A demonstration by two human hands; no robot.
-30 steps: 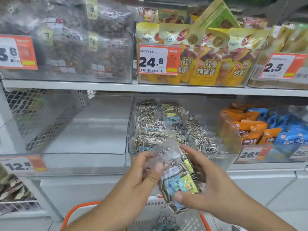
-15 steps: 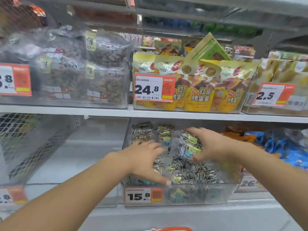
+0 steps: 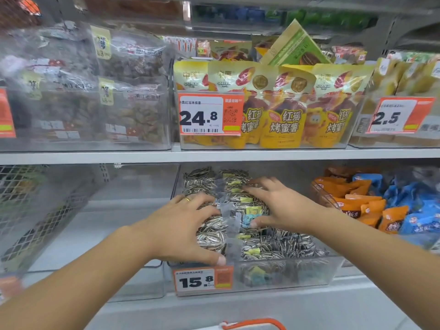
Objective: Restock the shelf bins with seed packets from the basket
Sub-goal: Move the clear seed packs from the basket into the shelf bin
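Two bare hands are working inside the clear plastic shelf bin (image 3: 288, 272) on the lower shelf, and I am logging both as engaged. I am seeing the left hand (image 3: 183, 225), wearing a gold ring (image 3: 187, 199), lying palm-down on the clear packets of striped sunflower seeds (image 3: 240, 210), its fingers spread apart and its thumb reaching down to the bin's near rim. I am seeing the right hand (image 3: 283, 206) resting on the same packets further right, fingers apart and extended toward the far left, thumb touching a blue label. The seed packets are filling the bin, heaped toward its left and far side. A white and orange price tag reading 15.8 (image 3: 203, 281) is hanging on the bin's near wall. Only the orange rim of the basket (image 3: 254, 323) is showing at the near edge. Orange and blue snack packets (image 3: 371, 206) are sitting in the bin to the right.
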